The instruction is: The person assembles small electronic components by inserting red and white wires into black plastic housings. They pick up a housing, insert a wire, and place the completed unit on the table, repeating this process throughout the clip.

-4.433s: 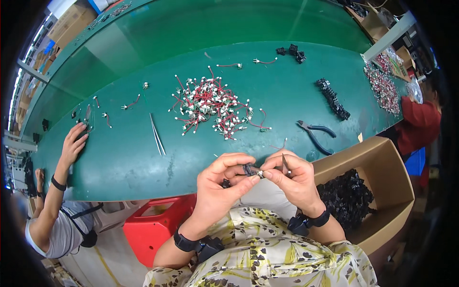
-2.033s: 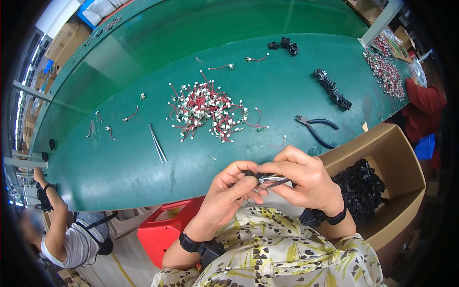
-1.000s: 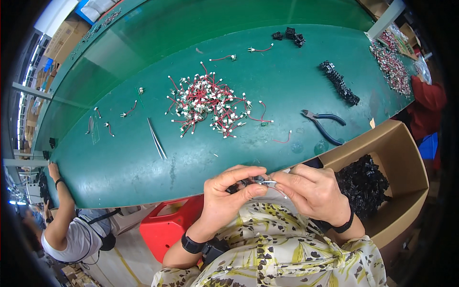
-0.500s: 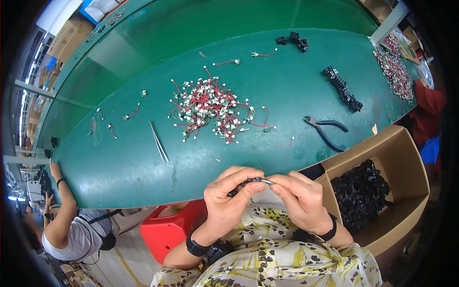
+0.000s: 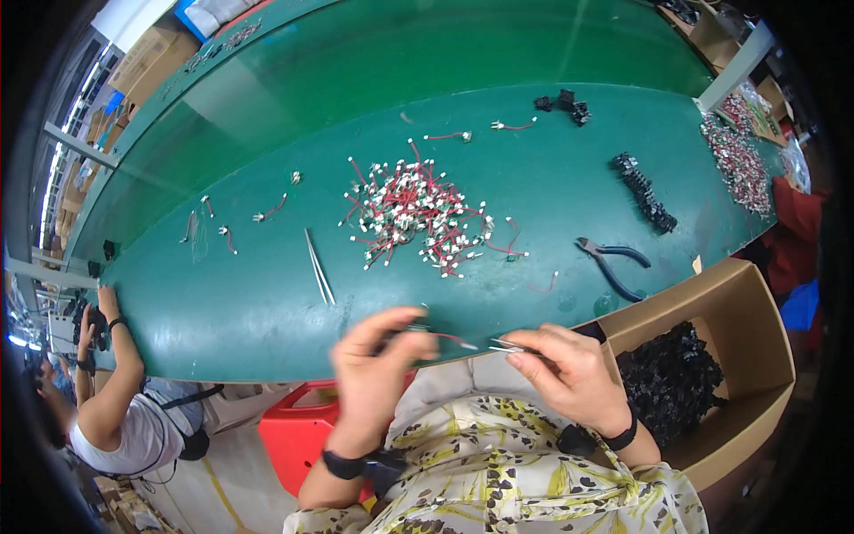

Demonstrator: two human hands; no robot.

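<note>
Red wire (image 5: 452,338), lower centre of frame, seen against the worktop's (image 5: 231,329) near edge. Long axis roughly left to right, dipping slightly toward its pale free end. Left hand (image 5: 369,378), motion-blurred, pinches the dark piece (image 5: 418,324) that the wire seems to issue from; exact finger contact smeared. Right hand (image 5: 574,383) grasps a tweezer-like tool (image 5: 507,346), slender metal prongs aimed left, tips just beside the free end, narrow gap between. Left hand is the nearer.

Materials: wire thin, apparently flexible, plastic-sheathed; worktop smooth green, scuffed. Frame centre, tangled heap of red leads (image 5: 409,209) with blocky white ends. Left of centre, straight steel tweezers (image 5: 318,267). Right of centre, cutters (image 5: 614,262), curved dark-blue handles; beyond, knobbly black strip (image 5: 642,191). Lower right, matt brown carton (image 5: 752,356) holding jagged, glossy black pieces (image 5: 672,378).
</note>
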